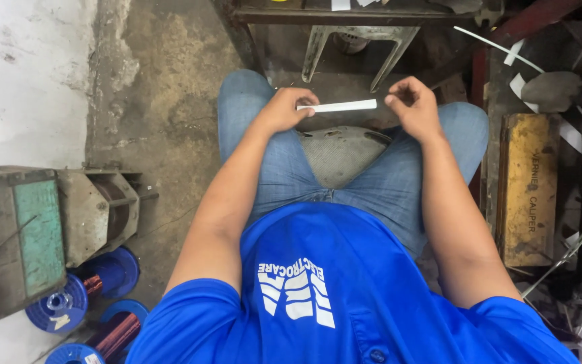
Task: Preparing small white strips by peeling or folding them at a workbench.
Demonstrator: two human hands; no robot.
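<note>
Closest in, a blue shirt (331,290) fills the bottom of the view, jeans-clad knees (264,162) spread just beyond it. Between the knees sits a round grey metal housing (341,152), and everything hangs off that. Just above the housing, the left hand (284,109) pinches one end of a thin white strip (337,106), fingers closed on it; the right hand (413,104) pinches the other end, fingertips curled tight. The strip lies level, stretched between the two hands. Left of the housing, down on the concrete floor (163,101), two blue spools of copper wire (85,290) lie beside a grey-green machine (42,229). Right of the housing, a long yellowed box (527,189), with loose white strips (574,135) curling past it. Beyond the housing, a metal bracket (358,44), possibly a stand's legs, under a dark bench edge (345,13)
</note>
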